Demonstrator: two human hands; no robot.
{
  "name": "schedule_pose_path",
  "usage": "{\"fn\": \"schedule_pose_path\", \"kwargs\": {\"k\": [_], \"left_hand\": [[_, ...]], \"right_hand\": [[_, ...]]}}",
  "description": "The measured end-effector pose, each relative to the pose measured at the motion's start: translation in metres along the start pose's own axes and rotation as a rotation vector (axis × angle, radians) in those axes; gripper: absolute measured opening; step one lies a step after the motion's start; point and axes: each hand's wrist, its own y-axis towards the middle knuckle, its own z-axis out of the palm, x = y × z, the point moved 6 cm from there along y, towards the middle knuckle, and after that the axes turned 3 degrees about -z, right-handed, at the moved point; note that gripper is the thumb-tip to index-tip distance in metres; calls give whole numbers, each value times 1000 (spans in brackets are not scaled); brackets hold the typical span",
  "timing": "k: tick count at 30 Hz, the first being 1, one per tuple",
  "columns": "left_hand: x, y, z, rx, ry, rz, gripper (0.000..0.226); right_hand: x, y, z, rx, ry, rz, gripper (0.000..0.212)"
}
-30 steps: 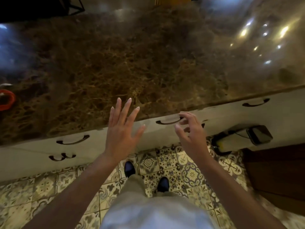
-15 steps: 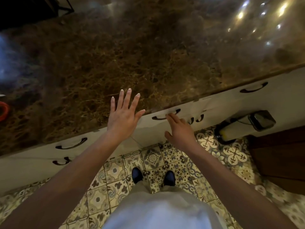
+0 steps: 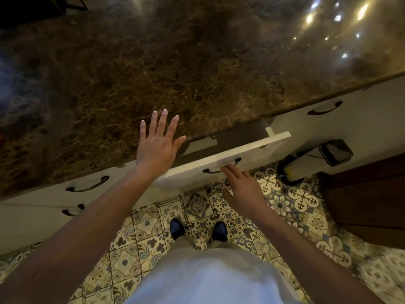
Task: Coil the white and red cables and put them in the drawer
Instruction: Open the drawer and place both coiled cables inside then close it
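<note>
My right hand (image 3: 241, 183) hooks the drawer (image 3: 219, 163) handle (image 3: 221, 168) to pull, while my left hand (image 3: 158, 145), fingers spread and holding nothing, steadies over the marble countertop (image 3: 197, 62).

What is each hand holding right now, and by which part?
The right hand hooks the drawer by its dark handle. The left hand holds nothing, fingers spread.
</note>
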Motion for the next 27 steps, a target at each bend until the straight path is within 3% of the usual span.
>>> {"fn": "schedule_pose_path", "kwargs": {"k": [15, 17, 19, 23, 27], "left_hand": [[1, -2, -3, -30, -41, 23, 69], [-1, -2, -5, -25, -60, 23, 67], [-1, -3, -10, -41, -159, 12, 63], [16, -23, -42, -199, -505, -41, 46], [67, -60, -66, -361, -526, -88, 36]], "right_hand": [[-16, -93, 29, -28, 274, 19, 69], [-14, -94, 20, -44, 312, 31, 60], [-6, -94, -3, -188, 379, 15, 44], [28, -80, -58, -431, 478, -109, 23], [83, -31, -83, -414, 461, -268, 24]]}}
